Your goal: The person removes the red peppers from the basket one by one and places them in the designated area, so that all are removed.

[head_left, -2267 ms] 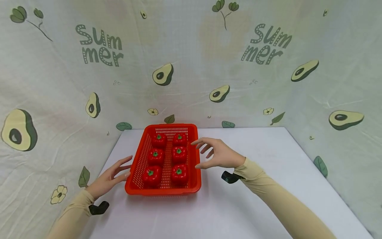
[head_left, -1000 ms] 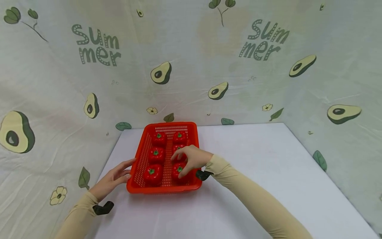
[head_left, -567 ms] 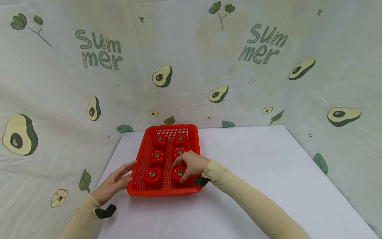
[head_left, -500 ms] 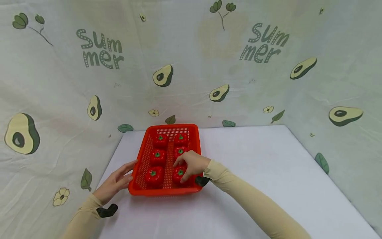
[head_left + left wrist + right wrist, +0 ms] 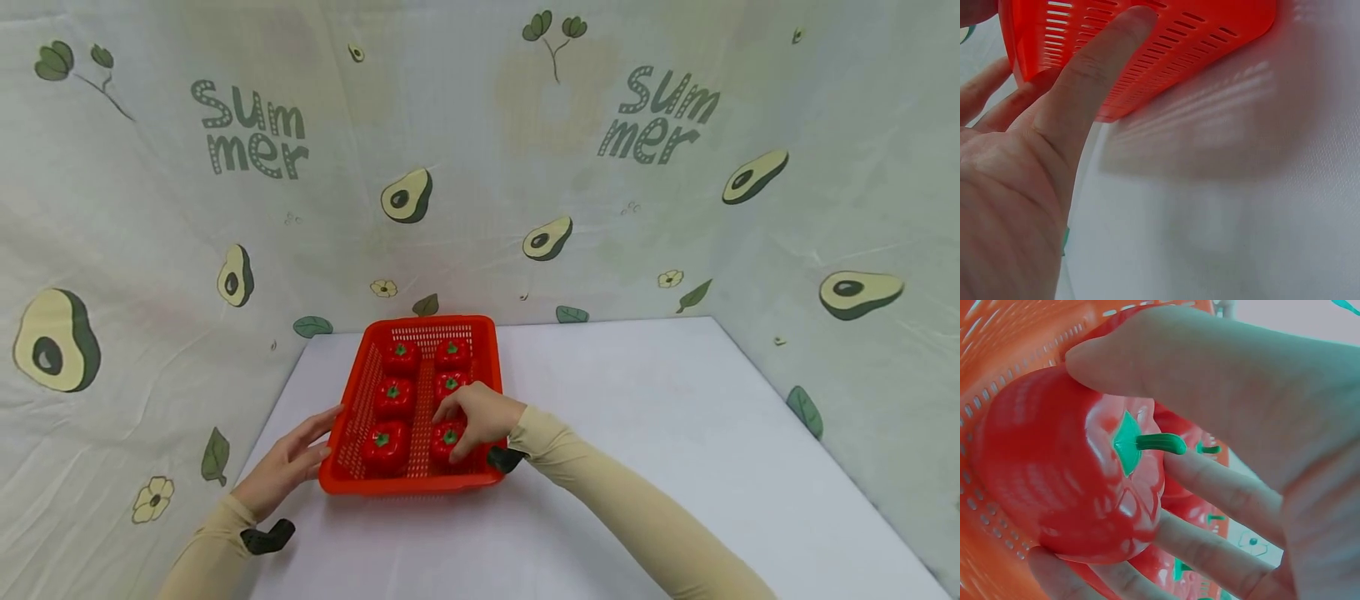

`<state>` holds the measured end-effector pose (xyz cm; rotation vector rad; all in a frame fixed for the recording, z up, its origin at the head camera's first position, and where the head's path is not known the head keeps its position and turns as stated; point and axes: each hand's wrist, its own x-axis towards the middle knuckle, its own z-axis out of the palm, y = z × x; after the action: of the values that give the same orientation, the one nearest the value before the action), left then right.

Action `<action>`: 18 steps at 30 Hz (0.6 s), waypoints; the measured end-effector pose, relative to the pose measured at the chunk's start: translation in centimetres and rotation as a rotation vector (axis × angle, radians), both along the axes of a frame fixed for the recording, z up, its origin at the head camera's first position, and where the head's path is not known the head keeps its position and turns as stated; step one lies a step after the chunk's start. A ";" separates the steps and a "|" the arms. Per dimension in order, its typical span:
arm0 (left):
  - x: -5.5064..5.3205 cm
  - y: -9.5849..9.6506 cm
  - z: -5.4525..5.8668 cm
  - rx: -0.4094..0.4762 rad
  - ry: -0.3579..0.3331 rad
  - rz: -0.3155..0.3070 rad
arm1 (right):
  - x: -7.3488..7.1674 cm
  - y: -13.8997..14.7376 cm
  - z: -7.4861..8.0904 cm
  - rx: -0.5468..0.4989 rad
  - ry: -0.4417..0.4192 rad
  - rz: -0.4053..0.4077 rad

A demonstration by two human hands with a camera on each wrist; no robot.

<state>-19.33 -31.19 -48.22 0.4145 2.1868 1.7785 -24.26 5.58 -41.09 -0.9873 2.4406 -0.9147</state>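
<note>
Showing six red peppers (image 5: 394, 398) in two columns of three inside a red perforated basket (image 5: 412, 487), the head view has the right hand (image 5: 483, 414) curved over the nearest pepper of the right column (image 5: 441, 447) and the left hand (image 5: 283, 467) at the basket's left rim. With all six in the basket, the work looks to have reached only the hold on that one; the other five are ungrasped. The backdrop cloth (image 5: 465, 100) reads "summer" twice, split as "sum" over "mer". In the left wrist view, the thumb lies nearly straight against the basket's outer wall, fingers spread loosely, gripping nothing; no lettering shows. In the right wrist view, thumb and fingers bend round the pepper, parted by its width; no brand or label is readable.
</note>
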 end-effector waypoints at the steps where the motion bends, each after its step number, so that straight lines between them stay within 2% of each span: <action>1: 0.1 0.0 0.0 0.000 -0.006 0.002 | 0.0 0.0 0.0 -0.003 0.001 -0.002; 6: 0.3 0.2 -0.3 0.015 -0.035 0.002 | 0.2 0.2 0.2 -0.029 0.010 -0.030; 10: 0.4 0.2 -0.5 0.012 -0.030 -0.006 | 0.4 0.6 1.0 -0.051 0.016 -0.061; 18: 0.2 0.0 -0.2 -0.004 0.016 -0.012 | -0.4 1.8 3.7 -0.155 0.065 -0.081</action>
<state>-19.18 -31.16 -48.43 0.4413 2.1942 1.7703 -24.70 7.41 -37.41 -0.9903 2.5102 -1.1311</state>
